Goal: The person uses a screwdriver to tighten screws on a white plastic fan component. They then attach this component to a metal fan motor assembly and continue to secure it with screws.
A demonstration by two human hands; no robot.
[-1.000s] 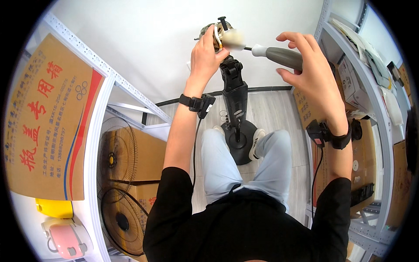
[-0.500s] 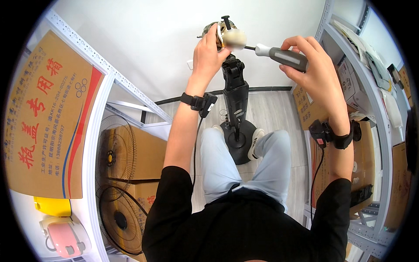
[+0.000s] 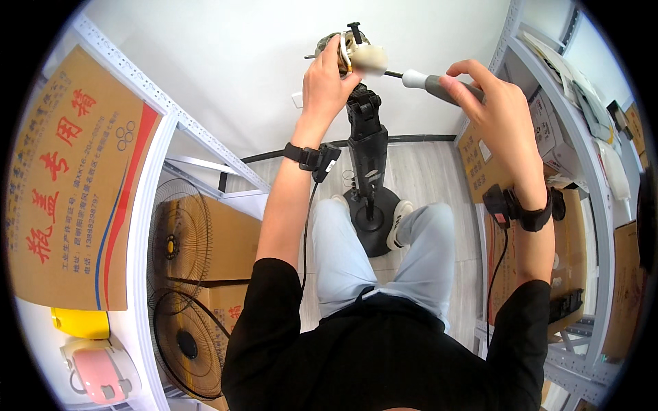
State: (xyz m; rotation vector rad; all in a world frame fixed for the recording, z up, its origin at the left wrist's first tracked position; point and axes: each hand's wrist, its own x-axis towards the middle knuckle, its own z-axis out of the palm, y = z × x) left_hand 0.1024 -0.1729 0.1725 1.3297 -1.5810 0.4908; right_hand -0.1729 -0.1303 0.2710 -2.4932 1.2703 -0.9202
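Note:
An uncovered fan motor [image 3: 332, 45] with a cream-coloured housing [image 3: 371, 59] sits on top of a black fan stand [image 3: 368, 147]. My left hand [image 3: 325, 89] is closed around the motor's left side, thumb toward the cream part. In my right hand [image 3: 504, 116] is a screwdriver [image 3: 433, 83] with a grey and white handle, gripped between thumb and fingers. Its dark shaft points left, and the tip meets the right side of the cream housing. That contact spot is blurred, so any screw there cannot be made out.
Two wire fan grilles [image 3: 179, 233] lean by cardboard boxes [image 3: 236, 240] on the left. A large carton [image 3: 75, 185] stands on the left shelf above a pink appliance [image 3: 99, 373]. Metal shelving [image 3: 606, 274] with boxes lines the right. The stand's round base [image 3: 373, 240] rests between my feet.
My right hand has shifted its grip: the thumb now lies over the screwdriver handle and the fingers curl behind it. My left hand stays on the motor.

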